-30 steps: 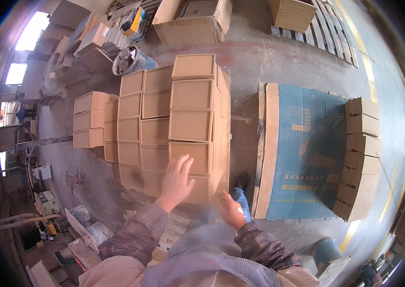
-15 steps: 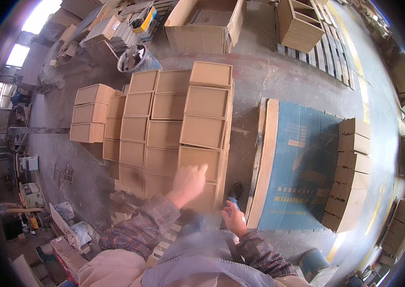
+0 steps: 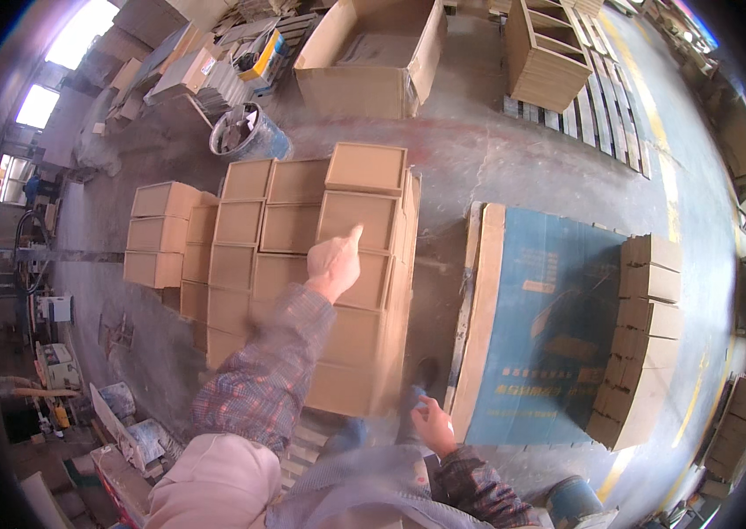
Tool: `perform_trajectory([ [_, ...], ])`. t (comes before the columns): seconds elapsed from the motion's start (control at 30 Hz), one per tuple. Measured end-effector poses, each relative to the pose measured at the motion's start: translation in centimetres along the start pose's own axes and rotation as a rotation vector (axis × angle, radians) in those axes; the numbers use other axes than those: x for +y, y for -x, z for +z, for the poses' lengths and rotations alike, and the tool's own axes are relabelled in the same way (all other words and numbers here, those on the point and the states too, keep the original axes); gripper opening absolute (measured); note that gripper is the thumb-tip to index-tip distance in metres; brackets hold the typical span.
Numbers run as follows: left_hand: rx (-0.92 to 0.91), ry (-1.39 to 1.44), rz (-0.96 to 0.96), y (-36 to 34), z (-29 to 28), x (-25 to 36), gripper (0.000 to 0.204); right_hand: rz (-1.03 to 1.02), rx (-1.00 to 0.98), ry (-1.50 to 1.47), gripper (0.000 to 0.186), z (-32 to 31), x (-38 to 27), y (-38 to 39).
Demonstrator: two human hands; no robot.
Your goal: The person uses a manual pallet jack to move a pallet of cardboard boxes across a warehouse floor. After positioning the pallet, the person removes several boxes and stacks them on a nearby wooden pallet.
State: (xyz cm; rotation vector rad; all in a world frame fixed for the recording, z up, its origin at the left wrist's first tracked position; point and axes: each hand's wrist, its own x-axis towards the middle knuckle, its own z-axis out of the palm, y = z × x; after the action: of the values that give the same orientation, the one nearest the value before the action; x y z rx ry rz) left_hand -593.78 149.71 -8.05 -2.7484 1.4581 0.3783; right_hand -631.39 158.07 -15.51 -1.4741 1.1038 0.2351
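Rows of brown, box-like pieces with thin raised rims (image 3: pixel 364 333) are stacked close together in front of me. My left hand (image 3: pixel 336 263) reaches out over the right-hand rows, with one finger stretched toward the far end and the others curled in. Nothing shows in it, and I cannot tell whether it touches the piece beneath. Low down, near my body, hangs my right hand (image 3: pixel 433 425). It is empty, with loosely bent fingers apart, in the gap between the stack and a blue printed cardboard sheet (image 3: pixel 536 309).
Brown cardboard pieces (image 3: pixel 642 353) stand in a row along the sheet's right side. Beyond the stack are a bucket of scraps (image 3: pixel 249 134), a large open carton (image 3: pixel 351 88) and a wooden pallet (image 3: pixel 611 123) bearing a divided wooden unit (image 3: pixel 545 62). Machinery (image 3: pixel 57 363) stands at left.
My left hand has moved away from me, along the right-hand rows toward their far end. My right hand stays low beside my body. The view has shifted slightly.
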Motion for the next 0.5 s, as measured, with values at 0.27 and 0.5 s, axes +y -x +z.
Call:
perform_trajectory([
  [0.27,0.373,-0.027,0.130,-7.5,-2.0,0.5,0.042,0.023,-0.003,-0.058,0.047,-1.4,2.4,-1.1],
  [0.5,0.021,-0.100,-0.005,-9.9,-0.7,-0.3,0.041,0.058,0.029,-0.048,0.046,-2.6,3.4,-0.7],
])
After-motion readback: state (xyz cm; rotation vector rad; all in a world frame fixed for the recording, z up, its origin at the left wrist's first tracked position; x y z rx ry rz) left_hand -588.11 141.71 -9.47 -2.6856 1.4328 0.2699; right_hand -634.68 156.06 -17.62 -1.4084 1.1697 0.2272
